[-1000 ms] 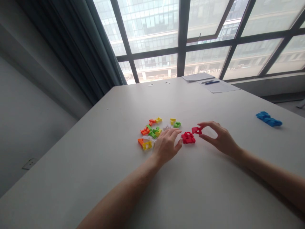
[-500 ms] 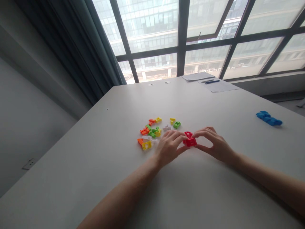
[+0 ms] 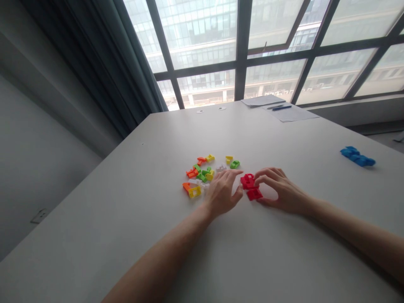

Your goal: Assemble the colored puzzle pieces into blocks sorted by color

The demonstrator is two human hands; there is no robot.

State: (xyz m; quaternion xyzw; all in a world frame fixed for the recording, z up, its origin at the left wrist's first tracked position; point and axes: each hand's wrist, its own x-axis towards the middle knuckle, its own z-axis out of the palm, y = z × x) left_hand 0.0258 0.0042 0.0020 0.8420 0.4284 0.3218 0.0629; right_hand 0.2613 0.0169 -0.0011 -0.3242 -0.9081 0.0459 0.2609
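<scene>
Two joined red plastic building pieces are at the middle of the white table, one nearer me than the other. My right hand grips them from the right, index finger on the far piece and thumb at the near one. Just left of them, my left hand is open, its thumb and fingers apart and holding nothing. Beside and behind that hand lies a loose group of small plastic pieces: orange, green, yellow and white. The left hand partly hides some white ones.
A row of joined blue pieces lies at the right of the white table. Papers with a blue pen on them rest at the far edge, before the window. A dark curtain hangs at the left.
My left hand has let go of the red pieces and opened, pulling slightly left. The red pieces have tipped so they now lie spread lengthwise, with my right hand still on them.
</scene>
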